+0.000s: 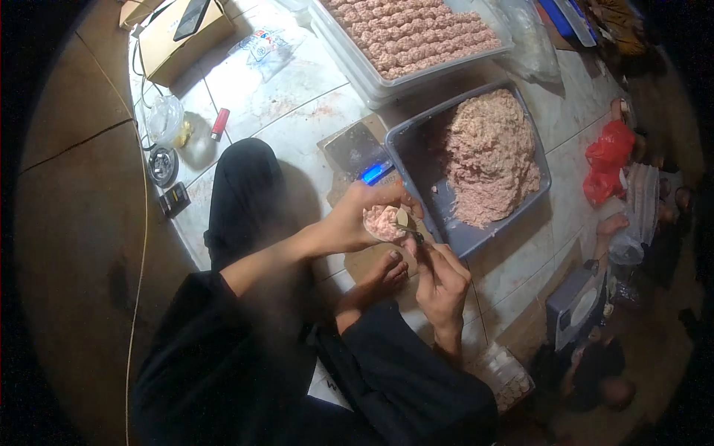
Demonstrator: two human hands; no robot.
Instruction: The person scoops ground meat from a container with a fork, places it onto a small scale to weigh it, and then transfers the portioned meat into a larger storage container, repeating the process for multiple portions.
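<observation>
My left hand (350,218) cups a portion of pale pink minced filling (381,224), in what may be a thin wrapper. In my right hand (446,276) is a small utensil (411,228) with a dark handle, its tip against the filling; its exact kind is hard to make out. Just beyond both hands stands a grey plastic tub (467,247) with a large mound of the same mince (493,161) heaped toward its right side. A digital scale with a lit blue display (375,173) lies partly behind my left hand.
A clear plastic bin (385,92) holds rows of shaped mince pieces (418,33). To the left are a cardboard box (184,47) with a phone (192,19), a red lighter (220,124) and an ashtray (163,166). Red plastic bags (608,156) and other people's limbs are at right.
</observation>
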